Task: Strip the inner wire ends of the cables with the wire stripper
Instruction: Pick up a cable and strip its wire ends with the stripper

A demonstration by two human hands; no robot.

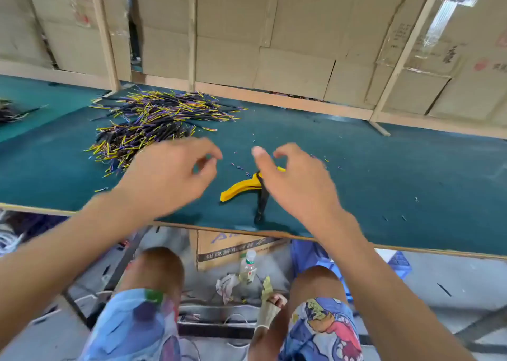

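A single head-worn wide-angle camera looked forward and steeply down from above the seated person. It sat close over both forearms, with the left grip (170, 176) and right grip (296, 179) near the frame's middle. Beyond the grips the green desk (384, 168) ran to a cardboard wall (274, 31); nearer than the grips, the view took in knees and floor.

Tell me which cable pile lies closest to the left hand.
The near pile of cables, right beside the left hand. The bigger pile lies farther back toward the cardboard wall, and a third heap sits at the far left edge.
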